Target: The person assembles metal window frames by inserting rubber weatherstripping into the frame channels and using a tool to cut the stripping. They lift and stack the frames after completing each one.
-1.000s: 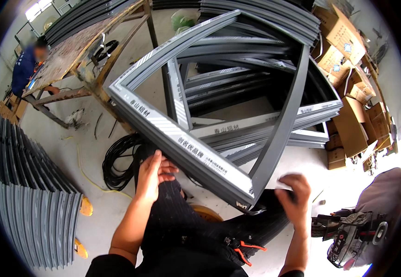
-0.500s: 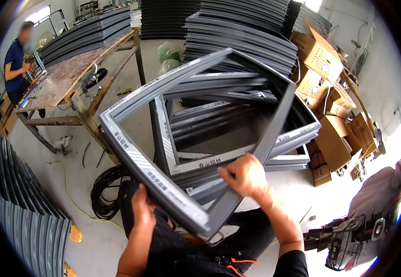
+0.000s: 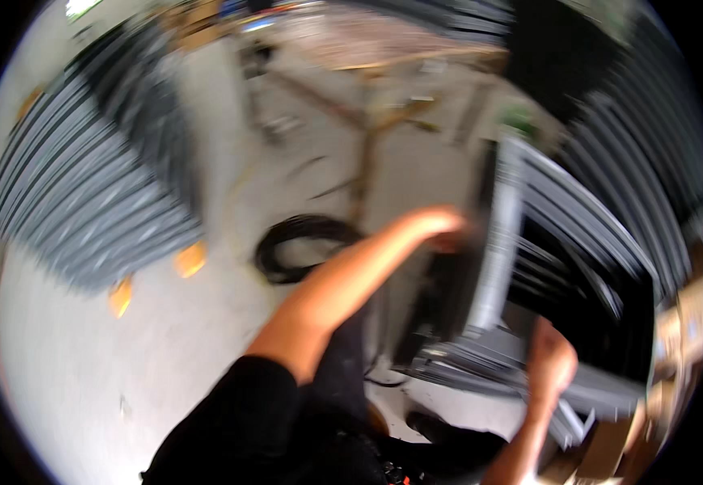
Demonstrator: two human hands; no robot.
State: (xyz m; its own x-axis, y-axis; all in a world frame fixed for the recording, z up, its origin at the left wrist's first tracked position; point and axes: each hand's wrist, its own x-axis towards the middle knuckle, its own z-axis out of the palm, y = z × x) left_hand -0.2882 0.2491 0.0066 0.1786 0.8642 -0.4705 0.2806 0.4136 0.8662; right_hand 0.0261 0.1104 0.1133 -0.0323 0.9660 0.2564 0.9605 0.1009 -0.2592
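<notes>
Hands [image 3: 448, 228] on grey frame's [image 3: 497, 242] edges

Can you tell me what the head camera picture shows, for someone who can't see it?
Blurry view: a person's left hand and right hand reach to a grey metal frame. A black cable coil lies on the pale floor.

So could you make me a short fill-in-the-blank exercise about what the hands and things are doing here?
The left hand grips the ___ metal frame by its side bar.
The right hand rests at the frame's ___ edge.
A coiled ___ cable lies on the floor.
The left forearm comes out of a ___ sleeve.
Missing words: grey; lower; black; black.
</notes>
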